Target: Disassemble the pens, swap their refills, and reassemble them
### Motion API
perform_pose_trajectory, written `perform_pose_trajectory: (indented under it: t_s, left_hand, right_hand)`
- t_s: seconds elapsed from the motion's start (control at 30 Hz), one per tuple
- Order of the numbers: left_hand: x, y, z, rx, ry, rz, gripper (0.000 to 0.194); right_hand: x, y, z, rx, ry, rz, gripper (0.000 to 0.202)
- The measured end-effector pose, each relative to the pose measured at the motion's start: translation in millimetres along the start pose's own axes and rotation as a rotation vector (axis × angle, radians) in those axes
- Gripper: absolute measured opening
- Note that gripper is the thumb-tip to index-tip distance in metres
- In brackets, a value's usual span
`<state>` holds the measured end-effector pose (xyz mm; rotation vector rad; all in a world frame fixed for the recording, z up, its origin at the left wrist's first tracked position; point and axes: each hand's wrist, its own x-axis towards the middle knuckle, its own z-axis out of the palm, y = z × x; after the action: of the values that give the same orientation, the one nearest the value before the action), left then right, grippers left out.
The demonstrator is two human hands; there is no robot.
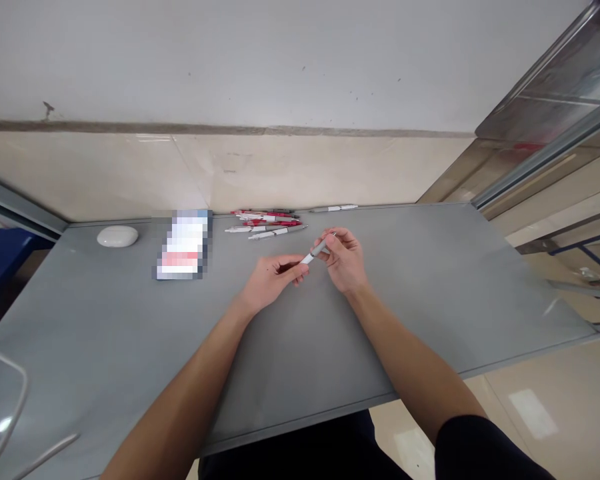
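Note:
A white and grey pen (314, 253) is held between my two hands above the middle of the table, slanting up to the right. My left hand (275, 279) grips its white lower end between thumb and fingers. The fingers of my right hand (344, 257) close on the grey end, close to the tip. Just beyond my hands lies a loose pile of red and white pens (267, 221) by the wall. A single white and grey pen (334, 208) rests apart from it, to the right, along the table's back edge.
The grey table (300, 373) meets a tiled wall (305, 170) at the back. On the left are a white rounded case (117, 236) and a blurred-out phone-like rectangle (183, 243). A white cable (23, 387) curves in at the lower left. Metal frame posts stand at both sides.

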<state>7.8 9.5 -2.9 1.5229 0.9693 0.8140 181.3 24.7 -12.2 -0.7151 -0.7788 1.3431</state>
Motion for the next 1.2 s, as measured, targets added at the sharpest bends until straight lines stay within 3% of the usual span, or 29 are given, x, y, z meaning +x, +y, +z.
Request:
perform_pose_trajectory:
  t_s: [0.13, 0.37, 0.67, 0.8, 1.0, 1.2]
  left_hand:
    - [0, -3, -1.4, 0.039, 0.041, -0.002, 0.030]
    - [-2, 3, -7.7, -0.046, -0.131, -0.015, 0.036]
    - [-5, 8, -6.2, -0.233, -0.291, -0.120, 0.037]
    - [-5, 9, -4.3, -0.174, -0.254, -0.088, 0.036]
    - [-3, 2, -1.9, 0.074, 0.008, 0.004, 0.030]
    - [-4, 3, -4.0, 0.009, -0.073, -0.001, 0.032]
  right_hand:
    - [0, 0, 3, -0.037, 0.030, -0.001, 0.018]
    - [-1, -5, -2, -0.052, -0.121, 0.047, 0.015]
    - [-3, -3, -5, 0.044, -0.177, 0.034, 0.009]
    - [-3, -2, -4, 0.026, -0.146, 0.029, 0.012]
    - [0, 3, 1, -0.012, 0.005, 0.011, 0.018]
    - [-1, -2, 2, 0.032, -0.067, 0.036, 0.014]
